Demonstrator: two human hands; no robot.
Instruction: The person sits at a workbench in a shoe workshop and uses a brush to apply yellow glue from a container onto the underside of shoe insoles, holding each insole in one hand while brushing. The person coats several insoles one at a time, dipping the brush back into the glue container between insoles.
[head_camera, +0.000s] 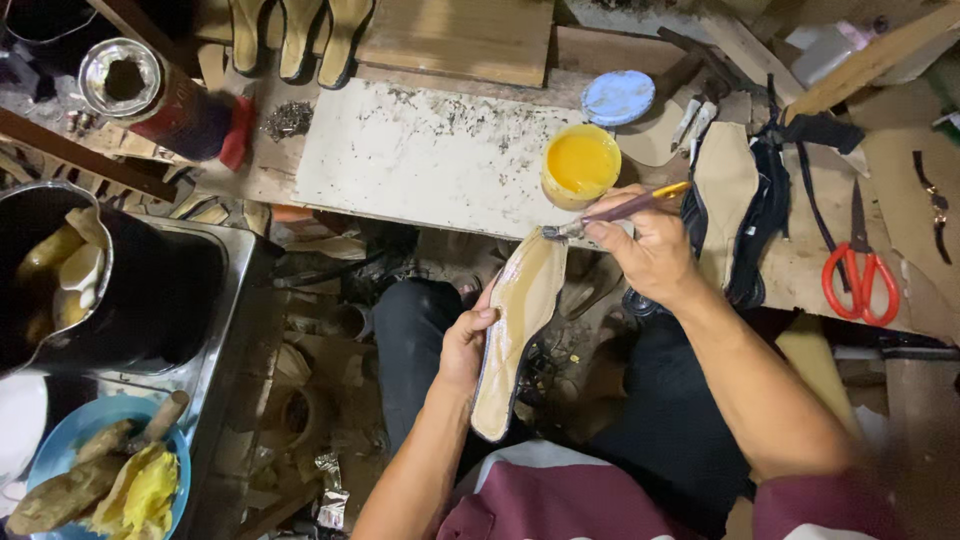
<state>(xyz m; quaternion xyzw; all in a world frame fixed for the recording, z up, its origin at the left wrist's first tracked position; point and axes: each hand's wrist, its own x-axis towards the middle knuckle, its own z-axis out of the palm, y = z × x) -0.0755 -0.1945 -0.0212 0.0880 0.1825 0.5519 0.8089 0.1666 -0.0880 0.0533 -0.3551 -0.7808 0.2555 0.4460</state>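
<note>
Looking down over my lap, I hold a tan shoe insole (515, 330) upright in my left hand (465, 345), fingers wrapped around its left edge and thumb pressed on its face. The insole is long, leaf-shaped and matte, with a darker rim. My right hand (645, 245) pinches a thin brush (615, 212) with a purple shaft and yellow end, its bristle tip touching the insole's top end.

Just above the brush, on the pale, speckled work surface (420, 155), stands a small round tub (580, 165) filled with smooth, glossy yellow glue. Its blue lid (618, 97) lies near it, further back. To the right rest another tan insole (725, 190) and black straps (765, 215), then red-handled scissors (860, 275) lying flat on brown board.

At the far left of the surface lies a metal tin (125, 80) with a red body; its open mouth shows dark contents. Lower left, a large dark metal pot (60, 275) holds pale, rounded pieces I cannot identify. Below it a blue bowl (45, 440) holds brown root-like lumps and crumpled yellow peelings. Scraps litter the floor (320, 400) between my knees.
</note>
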